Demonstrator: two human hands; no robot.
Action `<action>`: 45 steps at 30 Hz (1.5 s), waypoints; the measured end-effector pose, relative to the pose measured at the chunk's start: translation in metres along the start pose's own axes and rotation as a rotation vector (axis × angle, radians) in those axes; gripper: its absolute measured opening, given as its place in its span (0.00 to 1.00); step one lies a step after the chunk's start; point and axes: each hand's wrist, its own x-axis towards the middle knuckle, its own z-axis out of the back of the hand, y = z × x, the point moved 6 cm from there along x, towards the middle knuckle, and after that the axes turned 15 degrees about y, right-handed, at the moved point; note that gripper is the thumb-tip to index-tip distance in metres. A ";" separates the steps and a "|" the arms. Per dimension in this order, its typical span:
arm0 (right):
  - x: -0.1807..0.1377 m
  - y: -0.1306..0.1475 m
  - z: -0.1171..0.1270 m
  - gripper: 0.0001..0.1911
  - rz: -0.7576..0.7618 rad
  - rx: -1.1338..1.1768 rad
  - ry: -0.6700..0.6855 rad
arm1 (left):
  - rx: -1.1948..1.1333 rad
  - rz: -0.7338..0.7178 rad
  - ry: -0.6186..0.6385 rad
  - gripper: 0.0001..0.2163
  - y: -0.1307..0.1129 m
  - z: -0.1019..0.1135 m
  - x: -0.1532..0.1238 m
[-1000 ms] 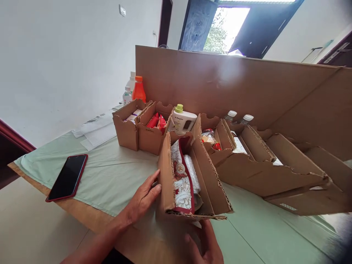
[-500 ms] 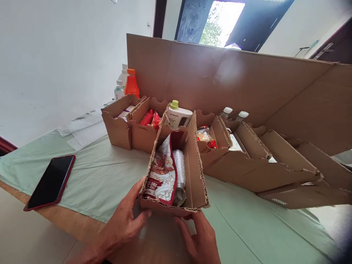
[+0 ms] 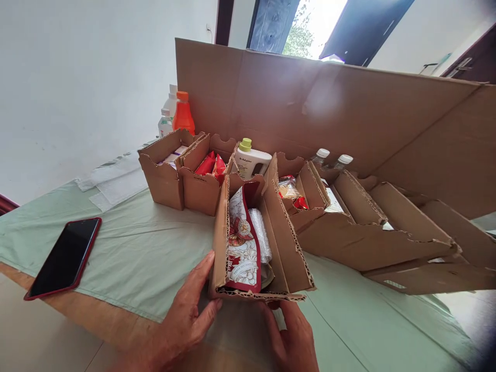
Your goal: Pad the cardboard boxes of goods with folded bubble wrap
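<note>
A narrow open cardboard box (image 3: pixel 289 243) is held at its near end by both of my hands. My left hand (image 3: pixel 194 305) grips the near left corner, fingers along the side and thumb at the front. Under the near right part of the front edge is my right hand (image 3: pixel 289 330), its fingertips partly hidden beneath the box. Inside the box lie a white and dark red printed snack pouch (image 3: pixel 242 243) and, to its right, a roll wrapped in bubble wrap (image 3: pixel 260 235). Behind the box stands a white bottle with a green cap (image 3: pixel 251 160).
Cardboard boxes (image 3: pixel 160 178) with red packets (image 3: pixel 209 164) stand left, and more compartments (image 3: pixel 341 227) stand right. Behind them rises a tall cardboard panel (image 3: pixel 271 98). An orange bottle (image 3: pixel 183 114) is at the back left. A black phone (image 3: pixel 64 258) lies on the green cloth (image 3: pixel 127 248).
The box's near end has swung slightly right, with both hands moving along with it. The pouch inside now stands more upright to my view. The view has shifted a little.
</note>
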 end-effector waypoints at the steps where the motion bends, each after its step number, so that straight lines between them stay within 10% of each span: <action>1: -0.001 0.000 -0.001 0.08 -0.002 -0.001 -0.001 | -0.005 -0.003 0.002 0.35 0.000 0.001 0.000; 16: 0.025 0.025 -0.006 0.09 0.218 -0.276 0.001 | -0.113 0.017 0.045 0.32 0.011 0.037 0.018; 34: 0.067 -0.037 -0.020 0.13 0.018 -0.026 0.130 | 0.137 0.313 -0.057 0.17 0.029 0.066 0.084; 45: 0.065 -0.037 -0.029 0.12 0.045 -0.019 0.148 | 0.093 0.140 0.072 0.09 -0.007 0.023 0.068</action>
